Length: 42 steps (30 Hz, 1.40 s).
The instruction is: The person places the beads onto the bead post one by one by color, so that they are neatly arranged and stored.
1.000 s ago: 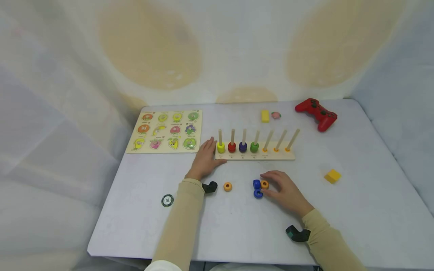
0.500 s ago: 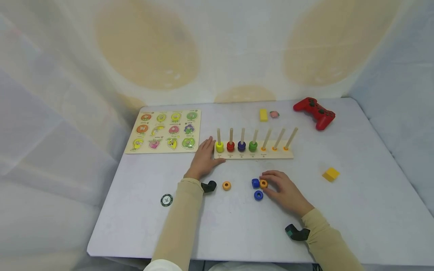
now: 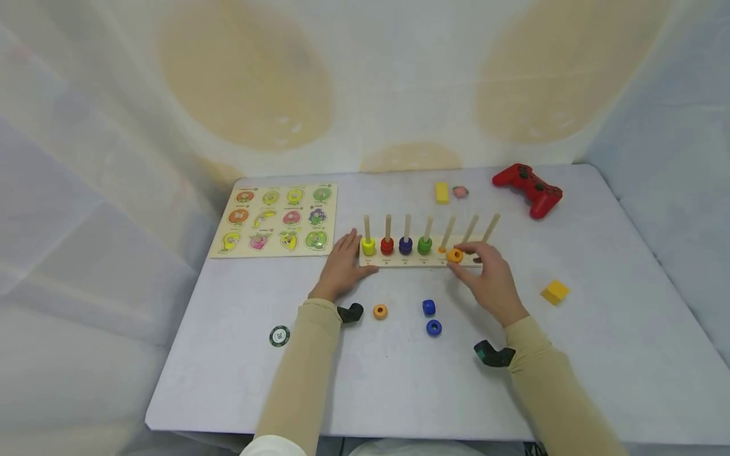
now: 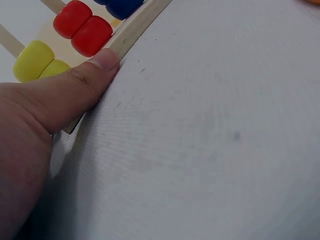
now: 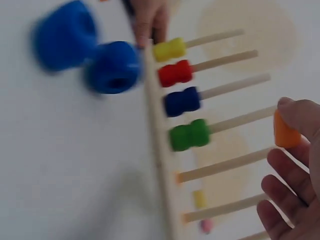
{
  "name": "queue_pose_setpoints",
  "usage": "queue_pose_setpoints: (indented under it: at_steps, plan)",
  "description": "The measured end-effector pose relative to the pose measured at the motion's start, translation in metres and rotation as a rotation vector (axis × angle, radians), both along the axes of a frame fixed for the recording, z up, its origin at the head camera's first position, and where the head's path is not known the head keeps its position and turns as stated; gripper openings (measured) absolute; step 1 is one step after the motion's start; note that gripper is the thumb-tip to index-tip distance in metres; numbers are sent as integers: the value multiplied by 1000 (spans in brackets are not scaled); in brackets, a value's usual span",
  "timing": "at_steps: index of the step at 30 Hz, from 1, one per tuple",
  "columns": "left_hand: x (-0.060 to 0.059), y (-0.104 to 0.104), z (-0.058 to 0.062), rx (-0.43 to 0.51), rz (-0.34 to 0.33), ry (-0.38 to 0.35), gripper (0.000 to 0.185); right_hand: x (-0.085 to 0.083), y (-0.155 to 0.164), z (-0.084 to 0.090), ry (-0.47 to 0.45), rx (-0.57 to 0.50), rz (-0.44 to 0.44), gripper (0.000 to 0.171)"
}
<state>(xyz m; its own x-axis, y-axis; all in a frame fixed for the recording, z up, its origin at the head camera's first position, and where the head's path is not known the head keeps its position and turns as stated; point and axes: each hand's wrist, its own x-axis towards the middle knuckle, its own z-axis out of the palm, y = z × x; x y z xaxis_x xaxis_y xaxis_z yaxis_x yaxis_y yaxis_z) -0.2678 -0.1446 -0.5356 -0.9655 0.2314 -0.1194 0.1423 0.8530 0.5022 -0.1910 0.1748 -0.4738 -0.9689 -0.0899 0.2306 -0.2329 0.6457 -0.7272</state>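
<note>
A wooden peg board (image 3: 416, 263) lies mid-table with a row of upright pegs. Its first pegs carry yellow beads (image 3: 369, 246), red beads (image 3: 387, 246), dark blue beads (image 3: 405, 246) and green beads (image 3: 424, 246); the pegs to the right of these show no beads. My left hand (image 3: 341, 269) rests against the board's left end, fingers extended, thumb along the front edge. With thumb and forefinger my right hand (image 3: 495, 282) pinches an orange bead (image 5: 286, 131), held over the board beside the fifth peg (image 5: 225, 166). The other right fingers are spread.
Nearer me lie two blue beads (image 3: 429, 308) and another orange bead (image 3: 380, 311). A fruit puzzle board (image 3: 274, 229) is at back left, a poker chip (image 3: 279, 335) at front left. A red game controller (image 3: 528, 190) and yellow blocks (image 3: 555, 292) are toward the right.
My right hand has taken the orange bead from beside the blue ones and carried it up and away to the peg board. The left hand stays at the board's end.
</note>
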Motion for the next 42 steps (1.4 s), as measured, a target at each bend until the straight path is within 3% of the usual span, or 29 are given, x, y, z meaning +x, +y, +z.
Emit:
queue_pose_setpoints:
  at_steps: [4, 9, 20, 26, 31, 34, 36, 38, 42]
  plan:
    - [0, 0, -2, -2, -4, 1, 98, -21, -4, 30, 114, -8, -64, 40]
    - [1, 2, -2, -1, -4, 3, 98, -40, -7, 49, 101, 21, -160, 43]
    - [2, 3, -1, 3, 2, 3, 97, -48, -11, 55, 33, 153, -168, 45]
    - [1, 2, -4, -29, -8, 18, 96, -48, -11, 58, 9, 157, -161, 49]
    - [2, 2, -3, -31, -7, 16, 95, -44, -15, 55, 37, 100, -160, 45]
    - [2, 1, -2, -34, -7, 14, 95, -38, -24, 50, 70, 64, -94, 37]
    - [2, 1, -1, -35, -7, 14, 95, -32, -35, 43, 69, 89, 9, 32]
    - [2, 1, 1, -37, -5, 11, 95, -24, -48, 31, 25, 152, 141, 32]
    - [1, 1, 2, -33, -5, 12, 95, -9, -75, -2, -57, 360, 394, 47]
